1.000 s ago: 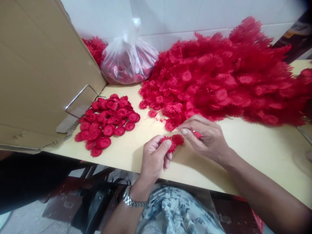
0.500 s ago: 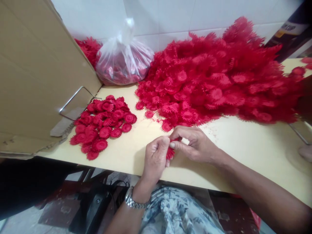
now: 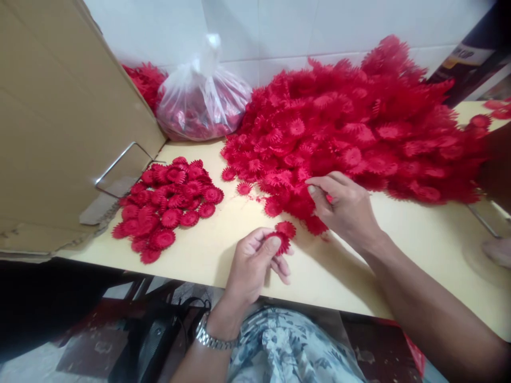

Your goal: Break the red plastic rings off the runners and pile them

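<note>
My left hand (image 3: 253,260) pinches a red toothed disc (image 3: 279,242), flower-like with a fringed rim, between thumb and fingers above the table's front part. Just beyond it, a second red disc (image 3: 286,229) shows, and I cannot tell whether it touches the held one. My right hand (image 3: 343,207) is at the near edge of a big heap of red fringed discs (image 3: 355,127), with thumb and forefinger drawn together. A bit of red shows between its fingers, but what they grip is unclear. To the left lies a smaller pile of discs (image 3: 171,205).
A tied clear plastic bag (image 3: 203,106) of red pieces stands by the tiled wall. A cardboard box (image 3: 75,122) rises at left, near a bent metal handle (image 3: 120,165). Far right are a dark printed container (image 3: 467,58) and part of another person's hand (image 3: 497,250).
My hands have parted. The right hand has moved up and right to the heap's edge. The left hand keeps the disc, which now shows more fully, and has shifted slightly.
</note>
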Demonstrator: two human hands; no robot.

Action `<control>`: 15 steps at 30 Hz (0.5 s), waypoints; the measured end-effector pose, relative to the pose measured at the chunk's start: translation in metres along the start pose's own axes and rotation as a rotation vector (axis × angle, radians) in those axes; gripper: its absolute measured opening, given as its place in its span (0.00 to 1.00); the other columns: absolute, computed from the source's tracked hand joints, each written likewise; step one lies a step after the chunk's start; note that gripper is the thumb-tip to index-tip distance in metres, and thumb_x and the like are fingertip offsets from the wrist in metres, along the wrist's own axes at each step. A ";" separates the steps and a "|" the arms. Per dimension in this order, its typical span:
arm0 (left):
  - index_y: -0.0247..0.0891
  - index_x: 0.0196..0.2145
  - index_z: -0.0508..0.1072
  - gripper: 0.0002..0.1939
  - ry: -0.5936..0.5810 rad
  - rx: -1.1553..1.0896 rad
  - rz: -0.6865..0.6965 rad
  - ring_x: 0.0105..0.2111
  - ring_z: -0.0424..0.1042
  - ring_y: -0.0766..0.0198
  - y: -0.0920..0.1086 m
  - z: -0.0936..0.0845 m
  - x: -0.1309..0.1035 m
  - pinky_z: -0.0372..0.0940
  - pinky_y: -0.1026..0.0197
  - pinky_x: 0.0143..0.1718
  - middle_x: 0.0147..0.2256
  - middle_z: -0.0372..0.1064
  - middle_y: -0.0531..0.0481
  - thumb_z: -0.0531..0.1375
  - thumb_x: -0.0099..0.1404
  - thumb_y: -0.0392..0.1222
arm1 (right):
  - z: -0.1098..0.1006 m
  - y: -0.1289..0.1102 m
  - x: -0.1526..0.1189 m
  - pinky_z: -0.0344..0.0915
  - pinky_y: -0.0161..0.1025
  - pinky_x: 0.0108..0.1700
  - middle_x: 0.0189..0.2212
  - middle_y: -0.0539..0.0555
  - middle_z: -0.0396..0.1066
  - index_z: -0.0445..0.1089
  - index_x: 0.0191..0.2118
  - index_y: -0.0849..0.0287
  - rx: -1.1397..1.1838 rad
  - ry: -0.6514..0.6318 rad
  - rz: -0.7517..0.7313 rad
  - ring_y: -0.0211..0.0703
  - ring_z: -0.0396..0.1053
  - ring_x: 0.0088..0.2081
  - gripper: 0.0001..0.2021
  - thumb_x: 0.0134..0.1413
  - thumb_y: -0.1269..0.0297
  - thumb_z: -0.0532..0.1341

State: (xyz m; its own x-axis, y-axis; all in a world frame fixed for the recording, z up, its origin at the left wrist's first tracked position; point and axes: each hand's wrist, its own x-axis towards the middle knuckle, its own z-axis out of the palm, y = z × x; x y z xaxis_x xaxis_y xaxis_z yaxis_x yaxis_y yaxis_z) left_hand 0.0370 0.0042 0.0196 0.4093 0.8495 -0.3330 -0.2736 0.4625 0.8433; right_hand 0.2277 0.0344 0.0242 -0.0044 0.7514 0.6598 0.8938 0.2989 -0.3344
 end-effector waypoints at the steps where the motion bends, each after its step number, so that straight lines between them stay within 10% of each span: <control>1: 0.33 0.29 0.67 0.12 -0.001 -0.021 -0.002 0.16 0.67 0.70 0.002 0.000 0.000 0.65 0.67 0.15 0.26 0.70 0.50 0.62 0.56 0.45 | 0.001 0.004 0.000 0.63 0.39 0.31 0.29 0.55 0.71 0.72 0.34 0.57 -0.069 0.009 -0.028 0.43 0.67 0.30 0.07 0.54 0.70 0.57; 15: 0.36 0.22 0.61 0.16 0.124 0.039 -0.014 0.07 0.53 0.77 -0.001 -0.001 0.004 0.44 0.74 0.07 0.13 0.61 0.59 0.61 0.56 0.48 | -0.001 -0.024 -0.003 0.67 0.41 0.35 0.32 0.57 0.72 0.71 0.35 0.60 0.213 -0.033 -0.227 0.43 0.68 0.34 0.06 0.53 0.73 0.58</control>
State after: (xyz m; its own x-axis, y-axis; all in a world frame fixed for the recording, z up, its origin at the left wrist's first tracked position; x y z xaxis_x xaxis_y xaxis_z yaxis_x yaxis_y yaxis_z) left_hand 0.0383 0.0073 0.0175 0.3014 0.8692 -0.3920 -0.2341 0.4660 0.8532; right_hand 0.2064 0.0248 0.0311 -0.2102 0.6690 0.7129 0.7543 0.5749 -0.3170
